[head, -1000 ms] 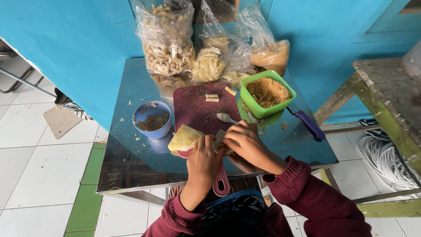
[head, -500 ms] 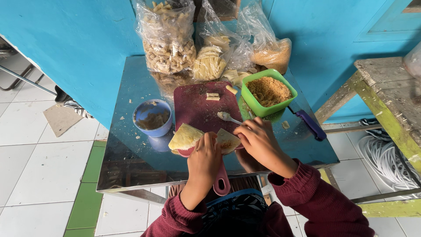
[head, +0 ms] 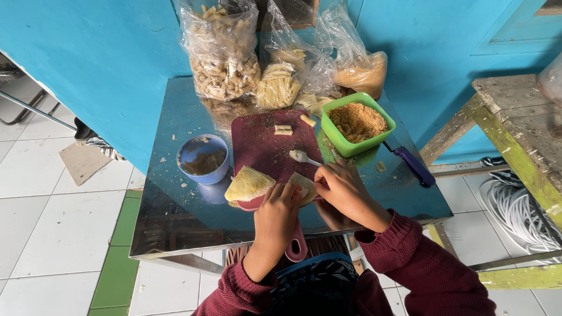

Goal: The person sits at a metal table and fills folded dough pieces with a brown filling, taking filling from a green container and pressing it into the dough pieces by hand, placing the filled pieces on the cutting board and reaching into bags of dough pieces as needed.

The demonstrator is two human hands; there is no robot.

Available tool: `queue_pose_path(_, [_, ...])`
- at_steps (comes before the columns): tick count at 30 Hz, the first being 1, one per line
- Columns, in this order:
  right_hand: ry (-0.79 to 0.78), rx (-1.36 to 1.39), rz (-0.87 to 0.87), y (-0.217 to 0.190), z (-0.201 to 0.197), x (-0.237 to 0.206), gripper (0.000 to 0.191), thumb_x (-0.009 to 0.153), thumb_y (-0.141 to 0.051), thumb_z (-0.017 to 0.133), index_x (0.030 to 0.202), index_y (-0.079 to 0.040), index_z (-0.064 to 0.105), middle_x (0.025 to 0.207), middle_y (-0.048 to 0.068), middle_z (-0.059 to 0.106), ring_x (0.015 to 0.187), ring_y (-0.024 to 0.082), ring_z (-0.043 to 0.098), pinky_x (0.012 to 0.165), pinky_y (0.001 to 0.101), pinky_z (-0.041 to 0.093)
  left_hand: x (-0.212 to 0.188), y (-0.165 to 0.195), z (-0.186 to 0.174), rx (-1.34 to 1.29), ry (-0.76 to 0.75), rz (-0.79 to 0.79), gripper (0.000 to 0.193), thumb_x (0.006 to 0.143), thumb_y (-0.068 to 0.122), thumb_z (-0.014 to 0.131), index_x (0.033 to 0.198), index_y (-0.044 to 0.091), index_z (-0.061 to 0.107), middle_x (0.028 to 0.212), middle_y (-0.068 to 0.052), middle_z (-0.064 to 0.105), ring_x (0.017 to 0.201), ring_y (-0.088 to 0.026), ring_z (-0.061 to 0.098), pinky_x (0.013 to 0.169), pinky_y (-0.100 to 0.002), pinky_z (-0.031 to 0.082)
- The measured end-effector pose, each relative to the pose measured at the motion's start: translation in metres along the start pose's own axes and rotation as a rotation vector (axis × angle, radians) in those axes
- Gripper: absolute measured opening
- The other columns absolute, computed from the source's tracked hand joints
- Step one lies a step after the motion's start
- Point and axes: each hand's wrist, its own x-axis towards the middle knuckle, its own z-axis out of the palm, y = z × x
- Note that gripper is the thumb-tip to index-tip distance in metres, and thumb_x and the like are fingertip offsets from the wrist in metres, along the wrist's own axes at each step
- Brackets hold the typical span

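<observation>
Wrapper (head: 249, 184) on the board's (head: 263, 146) near edge, both hands upon it.
It runs left to right; the left hand (head: 280, 205) pinches its right end, the right hand (head: 342, 187) grips a spoon (head: 301, 156) pointing away.

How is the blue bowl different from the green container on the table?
The blue bowl is round and holds a dark brownish paste; the green container is square and filled with dry golden-brown crumbs. The blue bowl stands left of the maroon cutting board; the green container stands at its right. Both are open and upright.
</observation>
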Motion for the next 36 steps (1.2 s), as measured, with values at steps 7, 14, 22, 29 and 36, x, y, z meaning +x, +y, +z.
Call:
queue_pose_path(7, [-0.143, 0.55, 0.221, -0.012, -0.01, 0.002, 0.014, 0.09, -0.013, 0.072, 0.101, -0.005, 0.068, 0.088, 0.006, 0.071, 0.08, 0.018, 0.071, 0.07, 0.0321, 0.056, 0.0, 0.004, -0.005, 0.005, -0.017, 0.026, 0.013, 0.096, 0.024, 0.066, 0.096, 0.01, 0.064, 0.096, -0.003, 0.069, 0.088, -0.024, 0.07, 0.062, -0.038, 0.058])
queue_pose_path(14, [-0.013, 0.295, -0.056, -0.024, -0.012, -0.006, 0.009, 0.086, -0.011, 0.074, 0.095, -0.009, 0.074, 0.093, 0.002, 0.075, 0.089, 0.021, 0.067, 0.082, 0.0365, 0.048, 0.0, 0.002, -0.005, 0.026, -0.042, -0.015, 0.022, 0.093, 0.028, 0.068, 0.105, 0.01, 0.062, 0.09, -0.003, 0.07, 0.088, -0.024, 0.07, 0.061, -0.037, 0.057])
queue_pose_path(22, [0.053, 0.138, -0.236, -0.019, -0.006, -0.017, 0.013, 0.087, -0.011, 0.072, 0.1, -0.012, 0.073, 0.1, -0.001, 0.073, 0.104, 0.019, 0.062, 0.097, 0.0408, 0.036, 0.003, -0.001, -0.007, 0.033, -0.038, 0.041, 0.023, 0.093, 0.028, 0.071, 0.104, 0.01, 0.061, 0.09, -0.002, 0.069, 0.088, -0.024, 0.069, 0.062, -0.038, 0.058])
queue_pose_path(29, [-0.017, 0.011, -0.395, -0.015, -0.013, -0.02, 0.028, 0.086, -0.025, 0.075, 0.111, -0.012, 0.07, 0.114, 0.002, 0.067, 0.113, 0.021, 0.057, 0.1, 0.0466, 0.031, 0.0, -0.012, -0.022, 0.042, -0.066, 0.273, 0.031, 0.077, 0.021, 0.075, 0.101, 0.008, 0.062, 0.088, -0.004, 0.067, 0.086, -0.026, 0.069, 0.059, -0.037, 0.058])
queue_pose_path(36, [0.031, -0.038, -0.528, -0.011, -0.012, -0.012, 0.009, 0.085, -0.022, 0.074, 0.091, -0.014, 0.073, 0.103, -0.002, 0.07, 0.11, 0.02, 0.059, 0.097, 0.0479, 0.033, 0.001, -0.021, -0.007, 0.143, -0.044, 0.287, 0.017, 0.094, 0.023, 0.072, 0.094, 0.009, 0.062, 0.081, -0.003, 0.067, 0.078, -0.021, 0.07, 0.056, -0.035, 0.057])
